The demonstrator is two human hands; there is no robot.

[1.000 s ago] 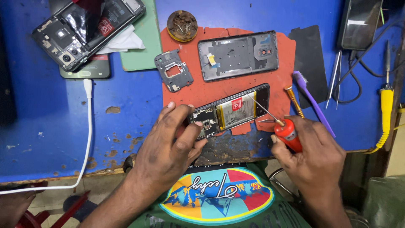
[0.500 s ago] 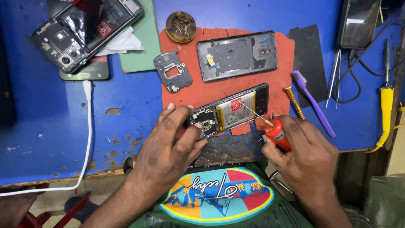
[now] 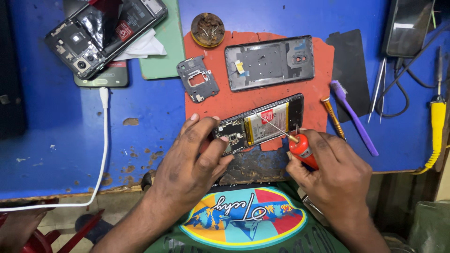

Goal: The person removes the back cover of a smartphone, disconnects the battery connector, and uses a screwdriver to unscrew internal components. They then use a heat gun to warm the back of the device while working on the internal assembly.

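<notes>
Near the front edge of the blue tabletop (image 3: pixel 56 154): left hand (image 3: pixel 190 164) curled over the near end of an opened phone (image 3: pixel 260 124), thumb and fingertips pressing its circuit-board end down, fingers bent and closed on the frame. Right hand (image 3: pixel 335 175) just beside, wrapped shut around the red handle of a small screwdriver (image 3: pixel 302 149); thin shaft slanting up and to the left, tip resting over the battery near the middle of the phone. Phone lying on the front part of a red mat (image 3: pixel 220 100), long axis running from lower left to upper right, rising away from the left fingers; far end free of both hands. Left hand touching the phone, so nearer to it; right hand reaching it only through the tool.

Further back on the mat: a grey back cover (image 3: pixel 269 63), a small dark bracket (image 3: pixel 198 79), a round tin (image 3: pixel 207 29) at the mat's far edge. Right of the mat, a purple brush (image 3: pixel 354 117); near the right edge, a yellow-handled tool (image 3: pixel 437 122). Far left corner: another opened phone (image 3: pixel 105 33), with a white cable (image 3: pixel 104 140) trailing toward the front edge.
</notes>
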